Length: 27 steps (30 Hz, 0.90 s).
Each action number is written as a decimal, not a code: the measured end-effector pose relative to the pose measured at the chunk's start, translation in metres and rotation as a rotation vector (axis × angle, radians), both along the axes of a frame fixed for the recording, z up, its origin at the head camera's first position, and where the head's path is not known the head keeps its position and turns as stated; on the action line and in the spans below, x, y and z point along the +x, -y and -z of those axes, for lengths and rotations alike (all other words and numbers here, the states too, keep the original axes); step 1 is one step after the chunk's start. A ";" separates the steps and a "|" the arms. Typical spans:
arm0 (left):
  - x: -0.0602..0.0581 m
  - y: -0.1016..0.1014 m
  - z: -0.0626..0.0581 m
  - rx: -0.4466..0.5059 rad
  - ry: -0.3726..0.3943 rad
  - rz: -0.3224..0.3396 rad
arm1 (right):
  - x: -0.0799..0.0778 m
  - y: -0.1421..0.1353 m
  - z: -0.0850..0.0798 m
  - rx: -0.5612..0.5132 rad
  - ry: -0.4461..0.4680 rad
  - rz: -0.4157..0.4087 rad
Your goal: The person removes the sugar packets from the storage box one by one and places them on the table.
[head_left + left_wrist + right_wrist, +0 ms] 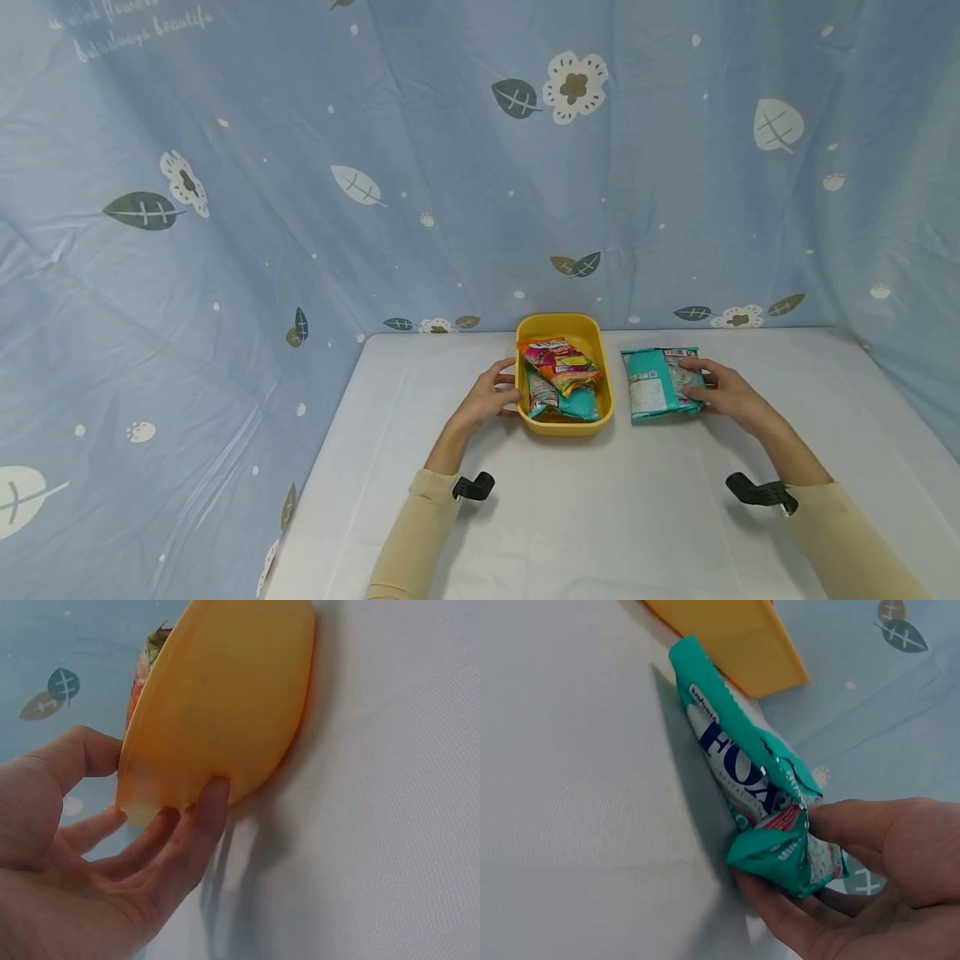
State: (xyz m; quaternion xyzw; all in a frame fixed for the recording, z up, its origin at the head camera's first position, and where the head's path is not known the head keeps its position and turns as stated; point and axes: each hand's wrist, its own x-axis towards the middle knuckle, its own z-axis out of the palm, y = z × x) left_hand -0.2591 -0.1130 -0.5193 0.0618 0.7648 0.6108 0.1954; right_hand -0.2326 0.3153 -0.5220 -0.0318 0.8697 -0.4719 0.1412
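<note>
My left hand (487, 396) holds the left wall of a yellow plastic tub (566, 429). In the left wrist view the thumb hooks the rim while the fingertips press the outer side. Inside the tub, an orange and purple candy bag (558, 364) lies across a teal candy bag (577, 404). To the right of the tub, my right hand (723, 392) pinches the right end of another teal candy bag (739, 754), lettered FOX. The thumb is on top and the fingers are underneath in the right wrist view.
A white cloth covers the table (600, 517). Behind it and at the left hangs a blue curtain (465, 167) printed with leaves and flowers. Each wrist wears a black strap (474, 487).
</note>
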 end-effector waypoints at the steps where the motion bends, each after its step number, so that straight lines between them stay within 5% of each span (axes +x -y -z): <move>1: 0.000 0.000 0.000 0.001 0.001 -0.001 | 0.000 0.000 0.000 0.010 -0.002 -0.002; 21: -0.001 0.002 0.004 0.007 0.005 -0.005 | 0.002 -0.004 0.014 0.043 -0.097 -0.020; 27: -0.002 0.001 0.004 0.001 0.012 -0.013 | 0.004 -0.003 0.011 0.130 -0.164 -0.051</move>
